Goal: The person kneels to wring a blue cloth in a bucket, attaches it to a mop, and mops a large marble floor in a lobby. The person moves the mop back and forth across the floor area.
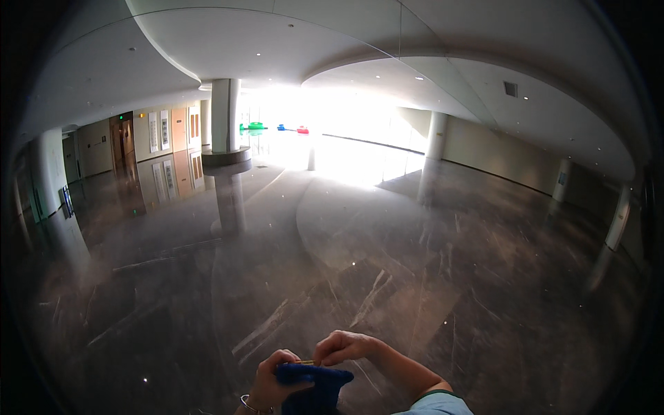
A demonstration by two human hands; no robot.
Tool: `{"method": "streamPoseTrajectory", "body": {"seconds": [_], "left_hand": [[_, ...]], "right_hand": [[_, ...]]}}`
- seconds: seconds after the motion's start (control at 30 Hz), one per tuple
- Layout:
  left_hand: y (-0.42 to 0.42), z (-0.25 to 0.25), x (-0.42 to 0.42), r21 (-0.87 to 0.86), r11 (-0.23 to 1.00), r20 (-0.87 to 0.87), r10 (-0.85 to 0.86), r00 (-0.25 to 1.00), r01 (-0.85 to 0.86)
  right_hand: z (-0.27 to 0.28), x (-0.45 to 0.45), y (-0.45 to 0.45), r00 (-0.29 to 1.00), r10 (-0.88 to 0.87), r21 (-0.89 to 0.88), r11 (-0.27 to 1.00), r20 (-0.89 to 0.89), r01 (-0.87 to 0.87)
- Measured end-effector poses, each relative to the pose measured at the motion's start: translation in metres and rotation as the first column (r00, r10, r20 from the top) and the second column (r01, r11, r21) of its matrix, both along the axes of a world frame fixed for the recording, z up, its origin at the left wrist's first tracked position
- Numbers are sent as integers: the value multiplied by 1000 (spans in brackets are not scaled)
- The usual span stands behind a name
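Observation:
Low in the head view, a dark blue knitted piece hangs from my left hand, which grips its upper left edge with the thumb across the front. A thin yellowish knitting needle shows along the top edge, between my two hands. My right hand is bent over the needle's right end with its fingertips pinched together there. Those fingers hide the needle's tip and any yarn. The lower part of the knitted piece runs out of the picture.
A polished dark stone floor with pale veins spreads ahead and mirrors the hall. A thick column stands on a round base at the left. Green, blue and red objects sit far off by the glaring windows. More columns stand at right.

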State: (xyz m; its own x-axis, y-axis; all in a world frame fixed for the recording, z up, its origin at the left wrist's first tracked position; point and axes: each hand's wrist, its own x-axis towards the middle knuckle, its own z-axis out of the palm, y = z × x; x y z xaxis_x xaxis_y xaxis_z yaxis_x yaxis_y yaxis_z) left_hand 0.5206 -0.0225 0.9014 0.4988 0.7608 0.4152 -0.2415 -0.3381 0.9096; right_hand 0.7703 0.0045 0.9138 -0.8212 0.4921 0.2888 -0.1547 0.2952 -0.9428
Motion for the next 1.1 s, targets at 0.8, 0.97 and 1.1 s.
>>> {"method": "streamPoseTrajectory", "body": {"seconds": [0.8,0.97,1.1], "left_hand": [[-2,-9,-12,-60,956,-145,277,950,-288],[-2,-15,-13,-93,961,-104,250,963,-260],[-4,-8,-8,-69,971,-120,221,968,-230]], "right_hand": [[33,-16,-64,743,-668,971,200,41,127],[9,6,-59,718,-683,924,176,-135,340],[-31,12,-57,751,-642,853,300,-151,428]]}}
